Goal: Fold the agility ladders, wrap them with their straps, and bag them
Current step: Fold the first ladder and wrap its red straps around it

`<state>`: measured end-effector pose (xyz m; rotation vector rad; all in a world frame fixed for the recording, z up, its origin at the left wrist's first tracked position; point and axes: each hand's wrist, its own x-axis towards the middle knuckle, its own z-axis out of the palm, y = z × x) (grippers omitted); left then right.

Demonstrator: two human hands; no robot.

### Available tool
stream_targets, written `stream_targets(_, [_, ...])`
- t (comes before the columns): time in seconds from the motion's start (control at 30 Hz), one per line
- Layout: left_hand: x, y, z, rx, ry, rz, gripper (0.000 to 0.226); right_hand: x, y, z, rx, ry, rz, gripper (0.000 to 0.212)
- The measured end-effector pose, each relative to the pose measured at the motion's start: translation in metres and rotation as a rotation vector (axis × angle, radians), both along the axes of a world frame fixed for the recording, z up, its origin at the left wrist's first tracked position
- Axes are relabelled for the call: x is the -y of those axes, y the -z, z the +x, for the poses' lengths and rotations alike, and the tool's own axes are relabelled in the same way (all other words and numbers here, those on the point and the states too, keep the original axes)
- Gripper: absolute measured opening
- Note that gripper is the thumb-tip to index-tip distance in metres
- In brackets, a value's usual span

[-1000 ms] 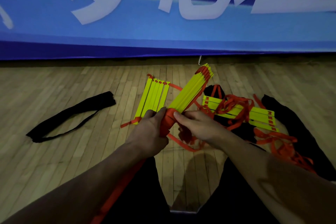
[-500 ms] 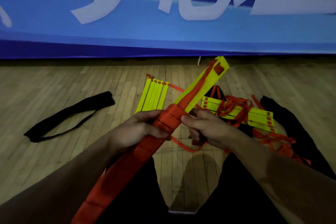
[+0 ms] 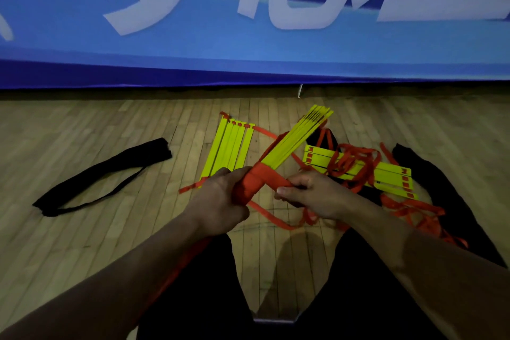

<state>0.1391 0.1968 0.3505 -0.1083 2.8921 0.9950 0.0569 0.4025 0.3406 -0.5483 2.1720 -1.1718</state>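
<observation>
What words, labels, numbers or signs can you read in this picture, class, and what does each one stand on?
"心": the one white character that reads whole, on the blue banner behind the floor.
The other big white characters on the banner: cut off at the top edge, not readable.
The yellow ladder rungs, orange strap and black bag: no text visible.

Blue banner (image 3: pixel 248 44) — white lettering — above wooden floor (image 3: pixel 69 229)

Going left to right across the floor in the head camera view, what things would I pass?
Black bag → flat yellow ladder stack → strap-wrapped ladder bundle held by both hands → tangled yellow ladder with orange straps → second black bag.
</observation>
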Motion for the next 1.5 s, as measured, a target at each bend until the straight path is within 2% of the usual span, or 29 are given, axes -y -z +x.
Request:
stream_targets(0.07, [0.001, -0.008, -0.001, 0.106, -0.024, 0.212, 0.077, -0.002, 0.000, -0.002, 0.045, 0.008, -0.044, 0.017])
stream_targets(0.23, [0.009, -0.025, 0.002, 0.281, 0.022, 0.618, 0.060, 0.001, -0.003, 0.004, 0.333, 0.107, -0.361, 0.024])
stream_targets(0.3, [0.011, -0.025, 0.003, 0.347, 0.028, 0.674, 0.058, 0.001, -0.003, 0.009, 0.385, 0.121, -0.397, 0.023])
stream_targets(0.33, [0.010, -0.024, 0.002, 0.361, 0.040, 0.617, 0.058, 0.002, -0.003, 0.011, 0.374, 0.134, -0.389, 0.025])
stream_targets(0.37, [0.008, -0.022, 0.001, 0.344, 0.057, 0.469, 0.062, 0.004, -0.002, 0.013, 0.338, 0.160, -0.384, 0.027])
stream_targets(0.47, [-0.008, -0.010, 0.000, 0.154, 0.118, -0.207, 0.106, 0.018, 0.004, 0.014, 0.134, 0.283, -0.385, 0.035])
stream_targets(0.5, [-0.014, -0.004, 0.002, 0.085, 0.124, -0.335, 0.111, 0.021, 0.006, 0.015, 0.084, 0.301, -0.387, 0.036])
stream_targets(0.57, [-0.015, 0.004, 0.001, -0.004, 0.085, -0.364, 0.101, 0.019, 0.005, 0.014, 0.045, 0.270, -0.358, 0.035])
stream_targets(0.7, [-0.003, 0.000, -0.005, -0.029, 0.035, -0.136, 0.088, -0.005, 0.009, 0.010, 0.111, 0.156, -0.159, 0.029])
stream_targets(0.73, [-0.002, -0.006, -0.006, -0.006, 0.024, -0.020, 0.083, -0.009, 0.010, 0.009, 0.169, 0.165, -0.182, 0.026])
stream_targets(0.83, [0.003, -0.023, -0.004, 0.189, 0.083, 0.403, 0.064, -0.011, 0.009, 0.006, 0.410, 0.190, -0.417, 0.018])
stream_targets(0.93, [0.008, -0.035, -0.001, 0.385, 0.132, 0.655, 0.057, -0.008, 0.005, 0.012, 0.543, 0.152, -0.541, 0.018])
stream_targets(0.97, [0.008, -0.035, -0.002, 0.420, 0.104, 0.669, 0.056, -0.006, 0.005, 0.013, 0.542, 0.161, -0.560, 0.016])
stream_targets(1.0, [0.005, -0.034, -0.003, 0.415, 0.084, 0.606, 0.058, -0.004, 0.006, 0.015, 0.519, 0.185, -0.567, 0.016])
stream_targets(1.03, [0.001, -0.031, -0.003, 0.371, 0.088, 0.436, 0.068, -0.001, 0.007, 0.017, 0.473, 0.223, -0.563, 0.019])
stream_targets(1.1, [-0.010, -0.019, -0.003, 0.227, 0.148, -0.092, 0.105, 0.008, 0.008, 0.018, 0.328, 0.321, -0.502, 0.030])
stream_targets(1.13, [-0.017, -0.014, -0.001, 0.146, 0.177, -0.326, 0.116, 0.012, 0.008, 0.018, 0.252, 0.365, -0.454, 0.035])
stream_targets(1.17, [-0.020, -0.006, 0.001, 0.072, 0.185, -0.462, 0.117, 0.015, 0.009, 0.018, 0.188, 0.394, -0.415, 0.037])
stream_targets(1.2, [-0.022, 0.001, 0.002, 0.014, 0.170, -0.491, 0.110, 0.016, 0.011, 0.017, 0.146, 0.402, -0.397, 0.038])
stream_targets(1.27, [-0.016, 0.006, 0.000, -0.038, 0.107, -0.361, 0.098, 0.011, 0.012, 0.015, 0.114, 0.354, -0.390, 0.035])
stream_targets(1.33, [-0.007, 0.003, -0.005, -0.016, 0.092, -0.191, 0.098, 0.002, 0.012, 0.013, 0.137, 0.291, -0.373, 0.026])
stream_targets(1.43, [0.007, -0.012, -0.007, 0.101, 0.124, 0.209, 0.096, -0.011, 0.010, 0.009, 0.227, 0.287, -0.380, 0.014])
stream_targets(1.5, [0.011, -0.023, -0.006, 0.236, 0.178, 0.451, 0.086, -0.014, 0.007, 0.008, 0.326, 0.260, -0.442, 0.019])
